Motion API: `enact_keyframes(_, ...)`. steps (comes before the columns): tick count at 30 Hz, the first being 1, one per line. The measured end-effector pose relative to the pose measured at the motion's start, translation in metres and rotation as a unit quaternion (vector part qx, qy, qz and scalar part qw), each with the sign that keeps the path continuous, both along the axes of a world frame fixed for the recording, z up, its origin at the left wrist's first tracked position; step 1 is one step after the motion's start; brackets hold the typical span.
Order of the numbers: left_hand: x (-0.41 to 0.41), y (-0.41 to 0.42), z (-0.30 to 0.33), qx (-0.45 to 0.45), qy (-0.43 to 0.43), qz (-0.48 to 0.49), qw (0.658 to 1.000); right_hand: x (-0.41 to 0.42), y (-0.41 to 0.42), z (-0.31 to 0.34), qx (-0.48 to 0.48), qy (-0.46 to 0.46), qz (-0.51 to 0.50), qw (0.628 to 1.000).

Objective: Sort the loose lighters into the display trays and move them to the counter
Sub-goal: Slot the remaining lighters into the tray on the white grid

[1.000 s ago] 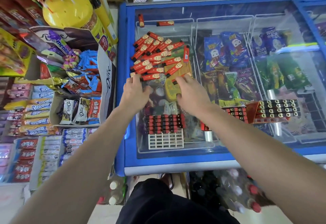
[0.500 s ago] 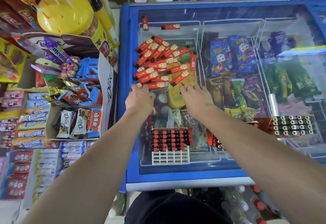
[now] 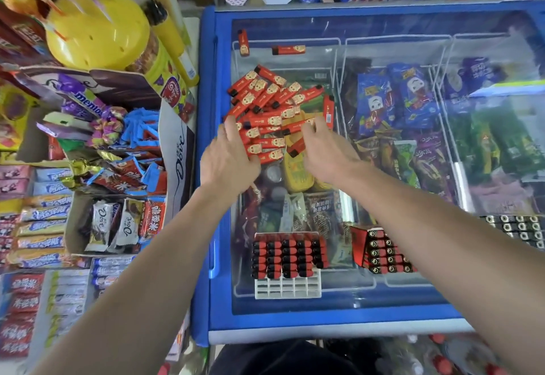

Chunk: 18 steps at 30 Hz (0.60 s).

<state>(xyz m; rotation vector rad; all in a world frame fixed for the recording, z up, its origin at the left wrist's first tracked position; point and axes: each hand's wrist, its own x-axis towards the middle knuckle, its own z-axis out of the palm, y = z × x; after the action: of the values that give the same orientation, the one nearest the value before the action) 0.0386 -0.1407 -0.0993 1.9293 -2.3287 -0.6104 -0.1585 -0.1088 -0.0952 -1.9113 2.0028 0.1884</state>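
Shop shelves of sweets (image 3: pixel 97 168) are crowding the left, beside a glass-topped freezer (image 3: pixel 368 304). On its lid, the left hand (image 3: pixel 228 156) is resting with fingers spread on the pile of loose lighters (image 3: pixel 274 109); the right hand (image 3: pixel 326 153) is touching the pile's other edge, fingers loosely bent. Nearer, a white tray (image 3: pixel 287 265) is sitting mostly filled, so plenty seems left to sort, and nothing is on the counter yet.

bright, even | soft glare on glass | edges bowed, slightly blurred

Both hands (image 3: pixel 228 159) (image 3: pixel 327 153) fwd, fingers spread
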Motion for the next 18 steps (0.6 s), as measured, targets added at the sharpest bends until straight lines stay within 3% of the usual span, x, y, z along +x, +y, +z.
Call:
enact_keyframes(3,0.000,-0.011,-0.013,0.015,-0.093,-0.091,0.991,-0.008,-0.013,-0.001,-0.009,0.020,0.046,0.999)
enact_keyframes(8,-0.001,-0.013,-0.028,-0.001,-0.166,-0.176,0.970,-0.015,-0.023,-0.008,0.014,0.053,0.091,0.994)
enact_keyframes(18,-0.013,-0.005,-0.026,0.027,-0.147,-0.221,0.964,-0.011,-0.006,-0.017,0.107,-0.066,-0.039,0.991)
